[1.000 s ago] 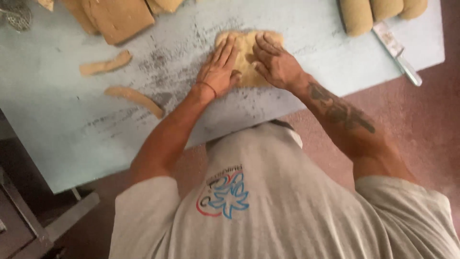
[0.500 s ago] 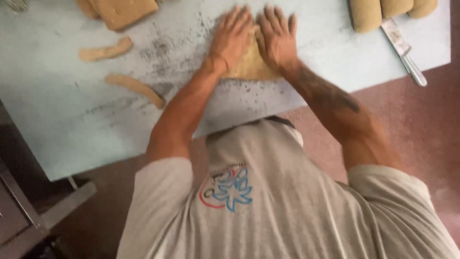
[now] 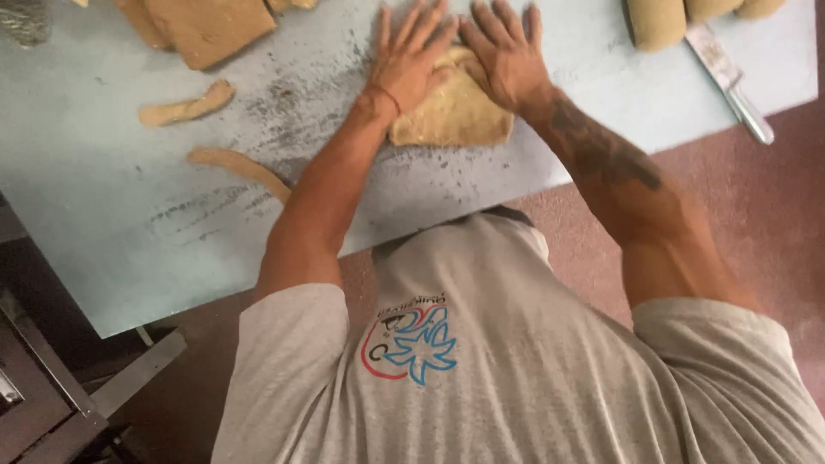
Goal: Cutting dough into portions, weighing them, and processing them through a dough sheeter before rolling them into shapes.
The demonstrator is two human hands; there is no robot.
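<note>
Both hands flat, fingers spread, pressing on dough slab (image 3: pixel 455 112); L hand (image 3: pixel 412 56) on its upper-left part, R hand (image 3: pixel 507 56) on upper-right; neither grips anything; slab lies on pale blue table (image 3: pixel 103 223) near front edge; dough strips (image 3: pixel 185 107) well left of slab; knife (image 3: pixel 730 82) far right of slab; dough logs (image 3: pixel 657 21) just above knife.

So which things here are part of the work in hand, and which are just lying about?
In use:
- left hand and right hand, flat on the dough slab
- blue table

Lying about:
- dough strips
- flat dough sheet
- dough rolls
- knife
</note>
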